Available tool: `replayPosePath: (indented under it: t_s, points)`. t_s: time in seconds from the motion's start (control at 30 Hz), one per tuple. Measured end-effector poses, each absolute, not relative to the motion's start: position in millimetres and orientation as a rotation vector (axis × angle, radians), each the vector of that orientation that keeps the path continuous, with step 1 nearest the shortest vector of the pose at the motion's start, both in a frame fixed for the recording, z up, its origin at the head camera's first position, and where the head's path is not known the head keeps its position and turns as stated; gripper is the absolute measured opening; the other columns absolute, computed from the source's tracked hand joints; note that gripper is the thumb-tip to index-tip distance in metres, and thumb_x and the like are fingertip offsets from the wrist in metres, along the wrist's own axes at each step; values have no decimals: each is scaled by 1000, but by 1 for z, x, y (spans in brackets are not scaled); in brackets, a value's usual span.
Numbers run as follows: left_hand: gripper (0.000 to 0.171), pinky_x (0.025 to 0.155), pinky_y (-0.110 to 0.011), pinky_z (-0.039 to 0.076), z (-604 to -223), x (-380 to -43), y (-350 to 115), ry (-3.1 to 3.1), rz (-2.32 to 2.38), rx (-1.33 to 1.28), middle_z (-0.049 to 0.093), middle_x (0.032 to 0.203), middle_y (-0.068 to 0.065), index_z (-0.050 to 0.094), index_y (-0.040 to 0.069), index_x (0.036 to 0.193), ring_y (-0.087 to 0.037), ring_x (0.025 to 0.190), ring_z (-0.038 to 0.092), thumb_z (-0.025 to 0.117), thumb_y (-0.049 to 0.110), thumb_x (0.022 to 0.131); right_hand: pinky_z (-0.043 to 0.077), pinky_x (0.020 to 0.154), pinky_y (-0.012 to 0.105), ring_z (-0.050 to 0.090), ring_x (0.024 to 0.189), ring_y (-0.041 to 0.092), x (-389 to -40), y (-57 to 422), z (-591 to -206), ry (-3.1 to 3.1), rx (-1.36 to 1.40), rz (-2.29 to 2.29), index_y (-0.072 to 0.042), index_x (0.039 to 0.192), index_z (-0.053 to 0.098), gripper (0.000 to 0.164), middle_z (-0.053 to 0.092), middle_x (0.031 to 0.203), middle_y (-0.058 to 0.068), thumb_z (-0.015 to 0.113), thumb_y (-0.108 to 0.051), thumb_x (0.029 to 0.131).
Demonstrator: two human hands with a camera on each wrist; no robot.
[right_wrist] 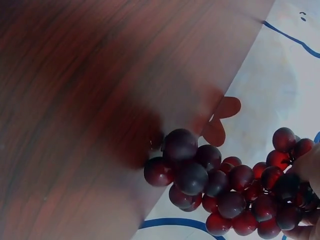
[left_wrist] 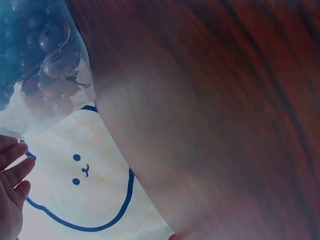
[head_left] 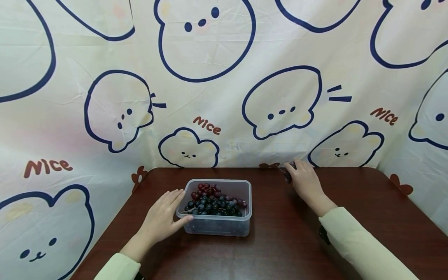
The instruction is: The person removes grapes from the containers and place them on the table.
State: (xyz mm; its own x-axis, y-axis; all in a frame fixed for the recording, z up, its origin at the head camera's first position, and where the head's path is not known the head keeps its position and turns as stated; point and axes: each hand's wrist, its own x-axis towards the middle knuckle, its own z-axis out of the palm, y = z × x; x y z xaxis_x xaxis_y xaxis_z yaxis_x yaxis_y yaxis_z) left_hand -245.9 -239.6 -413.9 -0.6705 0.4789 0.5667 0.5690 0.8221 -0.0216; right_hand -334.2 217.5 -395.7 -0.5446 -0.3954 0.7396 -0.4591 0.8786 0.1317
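A clear plastic container (head_left: 217,226) stands on the table, with red grapes (head_left: 206,189) at the back and dark blue-black grapes (head_left: 213,205) in front. My left hand (head_left: 162,216) rests against its left side, fingers fairly straight along the rim and thumb at the front left corner. The left wrist view shows these fingers (left_wrist: 15,165) below the see-through box (left_wrist: 75,95). At the table's back right, my right hand (head_left: 305,179) holds a bunch of dark red grapes (right_wrist: 232,202). In the right wrist view the bunch stretches out from the fingers at the right edge.
The brown wooden table (head_left: 273,249) ends at the back against a pale curtain (head_left: 231,101) printed with blue-outlined cartoon animals. More of this printed cloth hangs along both sides.
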Motion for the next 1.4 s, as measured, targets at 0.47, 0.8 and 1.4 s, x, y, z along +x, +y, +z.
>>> replayPosePath:
  t_s: [0.47, 0.8, 1.4]
  points:
    - [80, 109, -48, 34, -415, -245, -240, -2434, -209, -761, 56, 135, -16, 57, -2, 133, -32, 126, 50, 63, 61, 85, 52, 75, 52, 60, 82, 41, -343, 202, -406, -2268, 657, 43, 0, 109, 67, 32, 59, 98, 26, 76, 2, 78]
    - [80, 108, -48, 34, -414, -245, -239, -2428, -217, -764, 57, 134, -17, 57, -2, 133, -33, 125, 51, 63, 61, 85, 53, 72, 50, 59, 79, 38, -351, 190, -413, -2271, 687, -46, 0, 106, 66, 27, 60, 96, 24, 72, 5, 80]
    - [79, 109, -47, 34, -414, -245, -239, -2431, -215, -765, 57, 134, -17, 57, -2, 133, -32, 125, 51, 63, 61, 85, 50, 77, 54, 60, 94, 38, -356, 167, -421, -2564, 570, -211, -6, 121, 62, 36, 57, 108, 23, 71, -1, 86]
